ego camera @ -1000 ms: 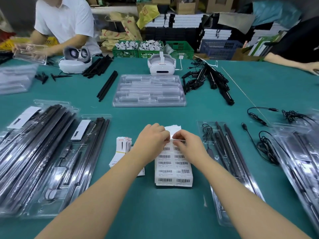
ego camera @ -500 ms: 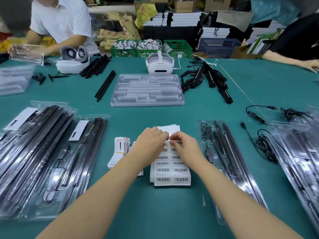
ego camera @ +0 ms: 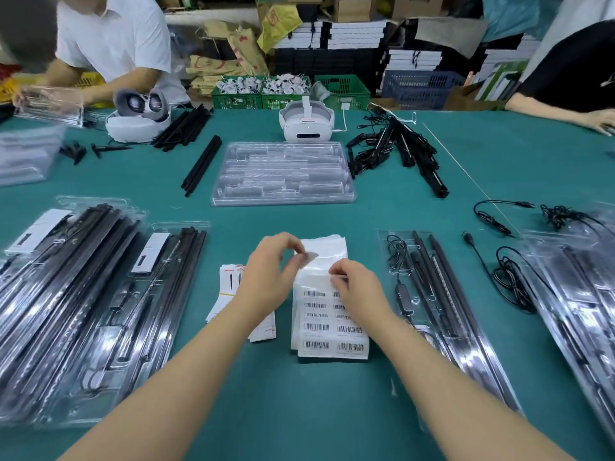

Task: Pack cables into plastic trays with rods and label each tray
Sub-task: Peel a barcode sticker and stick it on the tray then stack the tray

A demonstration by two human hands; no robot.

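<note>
Label: small white barcode sticker (ego camera: 307,258) is pinched between thumb and forefinger of your left hand (ego camera: 271,274), lifted just above the far, already bare end of the white sheet of barcode labels (ego camera: 329,314). Whether it is fully free of the backing is too blurred to tell.

Your right hand (ego camera: 357,291) has fingers curled down, tips pressing the sheet's right column flat on the green table (ego camera: 299,410). Looks like pressing rather than pinching.

Target, by my read: the clear plastic tray holding black rods and a coiled black cable (ego camera: 442,314), just beside your right hand, on the far side of it from the sticker. No label visible on it. Its long axis runs away from you, roughly parallel to your right forearm.

So the sticker sits in the hand farther from that tray. Your left fingers would have to cross over the sheet and your right wrist to reach it; handing off to the right is likely shorter.

Labelled trays of black rods (ego camera: 100,311) lie left of your left fingers, white tags already on.
</note>
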